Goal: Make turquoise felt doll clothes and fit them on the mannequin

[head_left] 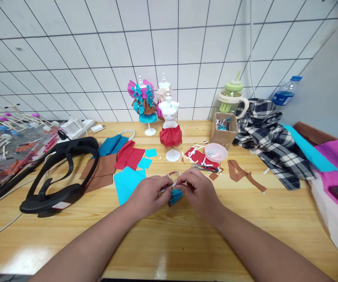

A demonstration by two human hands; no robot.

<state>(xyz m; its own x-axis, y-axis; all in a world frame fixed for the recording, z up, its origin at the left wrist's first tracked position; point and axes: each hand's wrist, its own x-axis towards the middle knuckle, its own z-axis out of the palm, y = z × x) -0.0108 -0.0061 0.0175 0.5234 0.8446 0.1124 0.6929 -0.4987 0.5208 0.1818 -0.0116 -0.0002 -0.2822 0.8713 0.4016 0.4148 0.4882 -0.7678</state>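
Above the table's middle, my left hand and my right hand meet with fingertips pinched. Between them is a thin whitish strip, curved into a loop. Just below the fingertips shows a pleated blue piece with a bit of brown at its edge; whether the fingers also grip it is hidden. A bright blue sheet lies beside my left hand. Scissors rest beyond my right hand. Behind them stands a small white dress form wearing a puffy red skirt.
Two more dressed forms, one in purple and blue, stand by the wall. At right are a pink dish, cardboard box, green-lidded cup and plaid cloth. A black headset and brown sheets lie left.
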